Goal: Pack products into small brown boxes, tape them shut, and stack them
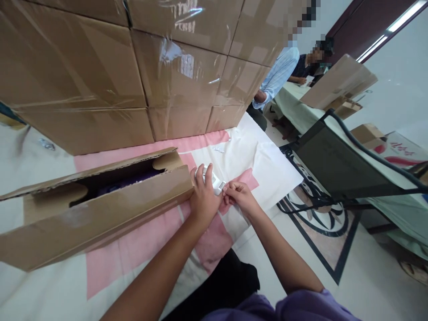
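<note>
My left hand (205,191) is closed round a small white object (218,184) with a hard, box-like end, holding it against the cloth. Most of it is hidden under my fingers, so its kind cannot be made out. Just to its right, my right hand (239,195) is closed in a pinch at the white object's end. Whatever lies between those fingertips is too small to tell. Left of my hands stands a long, narrow cardboard box (110,209), its top open and something dark purple (130,182) inside.
Stacked cartons (187,80) wrapped in clear film rise behind the pink and white cloth (113,267). At right are a black mesh chair (344,160) and a covered table (290,96). Two people are beyond, one in a light blue shirt (281,67).
</note>
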Tool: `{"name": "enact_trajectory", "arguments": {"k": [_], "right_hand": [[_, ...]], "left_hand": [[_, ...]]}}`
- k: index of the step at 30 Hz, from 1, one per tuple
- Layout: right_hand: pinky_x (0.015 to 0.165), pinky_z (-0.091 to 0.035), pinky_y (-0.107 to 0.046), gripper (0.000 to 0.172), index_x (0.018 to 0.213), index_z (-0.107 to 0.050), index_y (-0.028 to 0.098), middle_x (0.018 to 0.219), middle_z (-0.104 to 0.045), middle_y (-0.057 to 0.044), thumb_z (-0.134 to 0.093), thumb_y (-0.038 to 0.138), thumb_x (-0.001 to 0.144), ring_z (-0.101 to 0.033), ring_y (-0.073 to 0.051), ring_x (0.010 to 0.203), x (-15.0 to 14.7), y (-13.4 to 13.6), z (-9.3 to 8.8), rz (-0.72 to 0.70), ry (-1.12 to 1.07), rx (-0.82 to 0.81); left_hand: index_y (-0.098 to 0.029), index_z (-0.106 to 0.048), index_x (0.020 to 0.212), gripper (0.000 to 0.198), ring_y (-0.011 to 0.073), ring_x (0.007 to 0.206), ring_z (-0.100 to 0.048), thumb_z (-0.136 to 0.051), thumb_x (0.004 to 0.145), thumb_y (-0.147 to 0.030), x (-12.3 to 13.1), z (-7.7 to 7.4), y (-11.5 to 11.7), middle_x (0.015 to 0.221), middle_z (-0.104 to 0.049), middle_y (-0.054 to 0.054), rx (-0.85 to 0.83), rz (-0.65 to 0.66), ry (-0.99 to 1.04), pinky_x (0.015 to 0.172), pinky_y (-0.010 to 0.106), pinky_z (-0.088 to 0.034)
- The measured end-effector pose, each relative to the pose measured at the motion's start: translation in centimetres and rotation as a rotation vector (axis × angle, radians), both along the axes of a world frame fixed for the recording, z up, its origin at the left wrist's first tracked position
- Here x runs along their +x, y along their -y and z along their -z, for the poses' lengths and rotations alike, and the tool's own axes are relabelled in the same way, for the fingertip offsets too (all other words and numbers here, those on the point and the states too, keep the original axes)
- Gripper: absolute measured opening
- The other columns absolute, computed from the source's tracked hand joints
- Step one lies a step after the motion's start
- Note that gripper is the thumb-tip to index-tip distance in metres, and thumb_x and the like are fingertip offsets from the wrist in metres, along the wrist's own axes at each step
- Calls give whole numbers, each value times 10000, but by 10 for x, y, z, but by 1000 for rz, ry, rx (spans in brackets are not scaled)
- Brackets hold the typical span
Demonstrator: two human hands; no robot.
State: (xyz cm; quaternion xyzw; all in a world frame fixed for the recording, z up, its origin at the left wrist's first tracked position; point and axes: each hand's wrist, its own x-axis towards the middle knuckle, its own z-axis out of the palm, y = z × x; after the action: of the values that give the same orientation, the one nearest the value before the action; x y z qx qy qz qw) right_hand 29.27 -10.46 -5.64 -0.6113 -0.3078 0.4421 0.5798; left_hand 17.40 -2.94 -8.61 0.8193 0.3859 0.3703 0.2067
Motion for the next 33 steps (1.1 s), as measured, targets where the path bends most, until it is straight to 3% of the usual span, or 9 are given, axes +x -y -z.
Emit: {"name": "enact_trajectory", "arguments": {"k": [6, 10, 15, 18, 22, 24, 29, 33], "right_hand": [[378, -261, -216, 559, 546, -301, 231, 593, -631, 8, -793, 405, 746, -533, -102, 398, 3, 2, 8, 8, 49, -31], [471, -352, -234, 506, 536, -341, 230, 460, -503, 54, -748, 341, 817, -471, -97, 434, -2, 9, 16, 116, 203, 27], [641, -468, -289, 481, 571, -382, 227, 602, -570, 25, -710, 414, 869, -550, -137, 601, -12, 17, 20, 232, 313, 183], [750, -510, -323, 432, 603, -448, 227, 704, -625, -2, -719, 435, 867, -610, -167, 731, -12, 18, 20, 264, 343, 268], [927, -516, -394, 182, 776, -634, 241, 996, -688, -61, -728, 364, 872, -645, -221, 1021, -10, 21, 20, 228, 450, 395], [950, -516, -427, 94, 836, -662, 255, 1049, -696, -71, -694, 317, 898, -649, -236, 1062, -11, 25, 20, 191, 515, 438], [951, -539, -479, 60, 847, -685, 272, 1069, -739, -92, -660, 288, 899, -689, -275, 1065, -15, 36, 22, 164, 695, 443], [883, -570, -458, 50, 870, -707, 281, 1030, -764, -89, -660, 272, 888, -719, -273, 984, -18, 40, 24, 212, 753, 459]], "left_hand": [[-118, -393, 1504, 811, 429, 1426, -328, -752, 811, -339, 1, 0, 0, 1501, -424, 224, 7, 0, 15, 1153, 593, -385], [-95, -389, 1505, 812, 437, 1428, -317, -748, 817, -334, 0, -2, 0, 1493, -420, 239, -10, 1, 8, 1132, 587, -411], [-93, -380, 1504, 791, 420, 1469, -270, -722, 828, -321, -3, -6, 2, 1520, -355, 251, -32, 58, 94, 1133, 587, -396], [-123, -531, 1404, 588, 389, 1448, -317, -677, 860, -293, -6, -16, 2, 1501, -393, 218, 12, 92, 172, 1161, 576, -350], [-232, -726, 1126, 243, 326, 1386, -427, -641, 909, -303, -9, -35, 0, 1413, -554, 110, 29, 227, 133, 1184, 561, -289], [-245, -734, 1078, 205, 303, 1362, -464, -649, 913, -331, -11, -43, -1, 1395, -588, 91, -27, 275, 91, 1188, 551, -279], [-270, -729, 984, 115, 269, 1270, -546, -664, 890, -276, -15, -58, 3, 1318, -647, 63, -178, 339, 42, 1189, 572, -237], [-288, -736, 874, 120, 242, 1223, -576, -660, 884, -197, -19, -68, 4, 1281, -667, 12, -165, 408, 65, 1147, 532, -273]]}}
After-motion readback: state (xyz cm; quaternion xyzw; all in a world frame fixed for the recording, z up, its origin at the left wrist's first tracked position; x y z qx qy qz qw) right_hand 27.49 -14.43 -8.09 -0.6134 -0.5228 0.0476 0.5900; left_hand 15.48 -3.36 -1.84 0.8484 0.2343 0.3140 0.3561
